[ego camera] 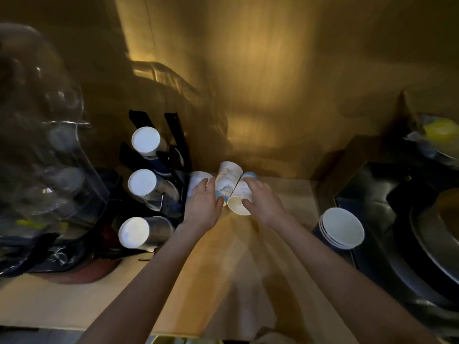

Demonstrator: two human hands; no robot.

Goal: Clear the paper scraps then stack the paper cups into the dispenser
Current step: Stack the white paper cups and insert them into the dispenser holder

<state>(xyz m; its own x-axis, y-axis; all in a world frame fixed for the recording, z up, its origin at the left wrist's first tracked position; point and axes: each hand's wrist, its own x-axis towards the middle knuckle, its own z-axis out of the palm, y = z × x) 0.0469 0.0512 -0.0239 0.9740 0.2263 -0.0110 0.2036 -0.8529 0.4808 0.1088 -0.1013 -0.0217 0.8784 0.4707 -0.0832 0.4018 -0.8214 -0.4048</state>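
Three white paper cups with blue print lie against the back of the wooden counter [285,194]. The left cup [197,181] lies partly under my left hand [202,207]. The middle cup [227,182] lies between my two hands. The right cup [239,198] lies on its side with its open mouth toward me, and my right hand [263,202] curls over it. The black cup dispenser [173,135] stands at the left with three stacks of cups, their white ends [145,141] facing me. No paper scraps show.
A stack of dark blue cups with white insides [341,229] stands at the right. Black and metal equipment [409,232] fills the right edge. A clear plastic container [44,145] looms at the left above a dark red object [87,271].
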